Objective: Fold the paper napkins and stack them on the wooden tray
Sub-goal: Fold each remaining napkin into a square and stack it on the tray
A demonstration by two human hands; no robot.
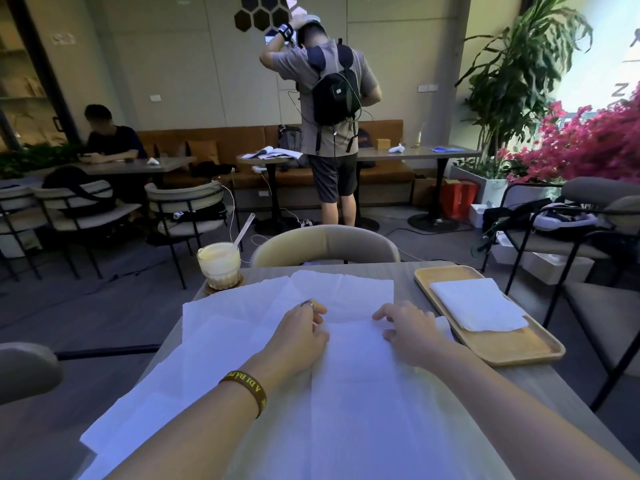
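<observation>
Left hand [304,336] and right hand [408,332] slightly apart, each pinching the napkin [356,351] spread between them on the surface [407,275]. Looks thin, limp, easily torn: take corners, lightly. Folded napkin [478,304] on tray [505,349], right of right hand.

A: On the left hand [301,332], fingertips tucked under. Can't tell if they pinch the white paper napkin [356,358] or just press it.

B: Same for the right hand [407,329]. It also hides most of a small white paper scrap [446,329] beside the pale wooden tray [502,351].

A: Napkin's near edge — cut off at the bottom. The brown wristband [247,388] lettering wraps out of sight.
</observation>
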